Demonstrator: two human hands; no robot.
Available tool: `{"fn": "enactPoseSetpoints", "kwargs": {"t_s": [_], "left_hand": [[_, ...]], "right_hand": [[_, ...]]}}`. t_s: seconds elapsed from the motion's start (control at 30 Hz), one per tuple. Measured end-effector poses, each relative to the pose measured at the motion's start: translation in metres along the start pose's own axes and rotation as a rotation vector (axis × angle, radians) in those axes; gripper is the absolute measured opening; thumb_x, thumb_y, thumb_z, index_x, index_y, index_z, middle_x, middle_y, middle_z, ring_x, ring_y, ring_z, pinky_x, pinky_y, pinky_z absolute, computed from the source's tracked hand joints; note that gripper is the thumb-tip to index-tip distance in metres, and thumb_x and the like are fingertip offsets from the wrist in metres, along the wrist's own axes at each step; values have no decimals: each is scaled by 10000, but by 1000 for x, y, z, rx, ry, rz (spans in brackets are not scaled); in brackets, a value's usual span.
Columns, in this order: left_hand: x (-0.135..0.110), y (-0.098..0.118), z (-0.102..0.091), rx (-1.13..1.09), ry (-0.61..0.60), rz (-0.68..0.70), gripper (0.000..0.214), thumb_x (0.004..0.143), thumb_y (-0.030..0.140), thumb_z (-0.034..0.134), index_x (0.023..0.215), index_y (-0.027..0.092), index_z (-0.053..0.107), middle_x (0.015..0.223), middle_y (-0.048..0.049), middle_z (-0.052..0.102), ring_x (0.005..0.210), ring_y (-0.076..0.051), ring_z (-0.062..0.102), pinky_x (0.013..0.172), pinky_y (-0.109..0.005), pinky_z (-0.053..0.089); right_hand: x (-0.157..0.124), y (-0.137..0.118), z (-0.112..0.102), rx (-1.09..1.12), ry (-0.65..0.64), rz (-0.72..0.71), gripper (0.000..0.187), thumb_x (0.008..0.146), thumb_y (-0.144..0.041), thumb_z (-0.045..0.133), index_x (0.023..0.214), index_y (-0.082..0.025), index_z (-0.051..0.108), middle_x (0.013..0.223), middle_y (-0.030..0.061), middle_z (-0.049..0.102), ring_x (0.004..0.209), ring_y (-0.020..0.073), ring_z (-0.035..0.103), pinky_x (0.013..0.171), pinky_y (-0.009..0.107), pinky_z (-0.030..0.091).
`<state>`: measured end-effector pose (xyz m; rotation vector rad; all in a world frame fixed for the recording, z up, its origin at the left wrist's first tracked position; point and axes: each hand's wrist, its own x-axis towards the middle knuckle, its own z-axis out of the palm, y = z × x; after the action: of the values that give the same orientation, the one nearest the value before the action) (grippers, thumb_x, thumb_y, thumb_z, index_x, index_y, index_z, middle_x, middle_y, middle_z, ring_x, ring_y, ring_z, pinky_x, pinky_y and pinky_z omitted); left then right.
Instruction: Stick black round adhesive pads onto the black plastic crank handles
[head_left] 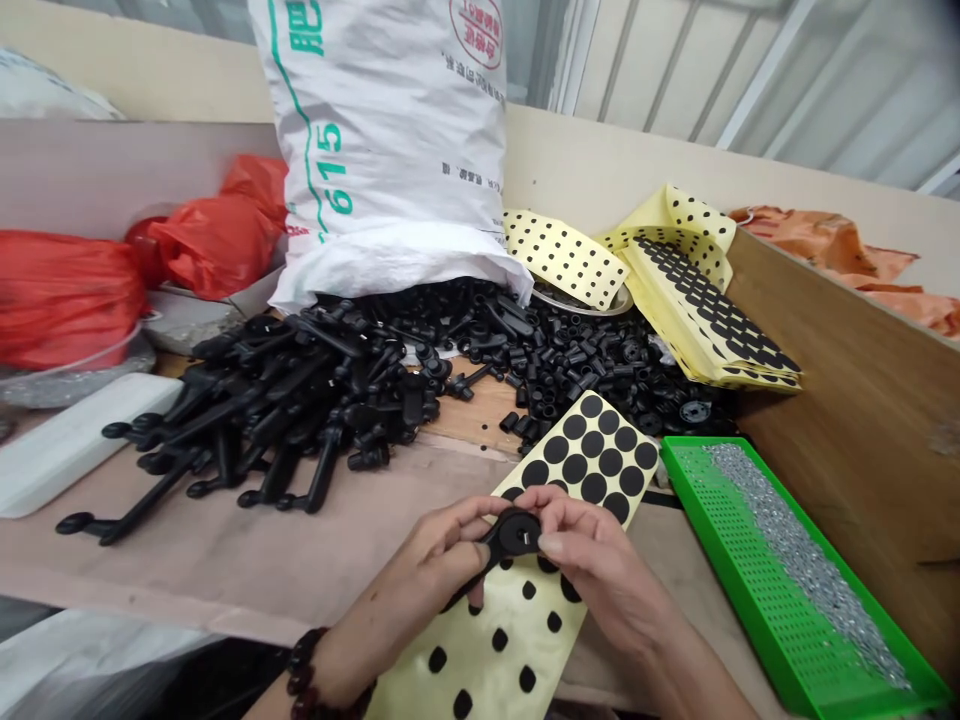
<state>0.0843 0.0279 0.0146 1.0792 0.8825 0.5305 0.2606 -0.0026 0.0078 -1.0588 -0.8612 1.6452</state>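
My left hand (439,570) and my right hand (589,560) both pinch a black moulded plastic part (516,535) with a round disc head and a tapering arm. The right fingertips press on the disc's face. Under my hands lies a sheet of yellow release paper (525,640) carrying round black adhesive dots, with some spots on it bare of dots or hidden by my hands. Beyond, a heap of similar long black plastic parts (277,420) lies on the wooden bench. A dark beaded bracelet (304,670) circles my left wrist.
A white woven sack (382,140) spills small black plastic fittings (562,365) across the bench. More dot sheets (690,300) lie at the back right. A green perforated tray of small metal screws (795,570) sits at right beside a wooden board (847,420). Red bags (67,300) lie at left.
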Motion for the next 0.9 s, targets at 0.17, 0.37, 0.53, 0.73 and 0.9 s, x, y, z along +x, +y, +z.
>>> {"fn": "enactPoseSetpoints", "kwargs": {"t_s": [0.17,0.37,0.53,0.73,0.9], "left_hand": [[0,-5,0,-16,9,27,368,721,236,498,1074,183,589,810,-8,612,778,-172,538,545,-208,393],[0,-5,0,-36,15,22,395,714,222,529,1101,161,577,801,-7,606,654,-122,477,525,-194,384],[4,-15,-3,-5,26,36,424,719,189,522,1139,146,560,829,-28,638,633,-114,475,515,-191,399],[8,-25,-5,35,48,74,419,752,174,513,1169,154,548,852,-33,655,592,-95,468,506,-184,398],[6,-24,-5,32,46,63,410,761,172,506,1168,163,557,858,-31,665,606,-97,473,522,-184,405]], "right_hand": [[1,1,-2,8,-21,11,170,631,-259,712,600,-171,571,1011,55,569,908,203,522,732,269,394],[5,11,-5,-135,14,-84,177,716,-266,673,655,-192,525,998,46,581,925,195,523,758,268,402],[1,14,-1,-439,114,-284,146,739,-202,620,647,-202,507,1003,57,548,948,215,533,811,320,404],[-10,7,4,-493,118,-375,136,736,-155,593,649,-210,505,972,37,544,930,202,517,817,309,375],[-5,9,0,-170,48,-168,151,730,-235,642,649,-195,521,962,32,525,868,180,492,729,266,378]]}}
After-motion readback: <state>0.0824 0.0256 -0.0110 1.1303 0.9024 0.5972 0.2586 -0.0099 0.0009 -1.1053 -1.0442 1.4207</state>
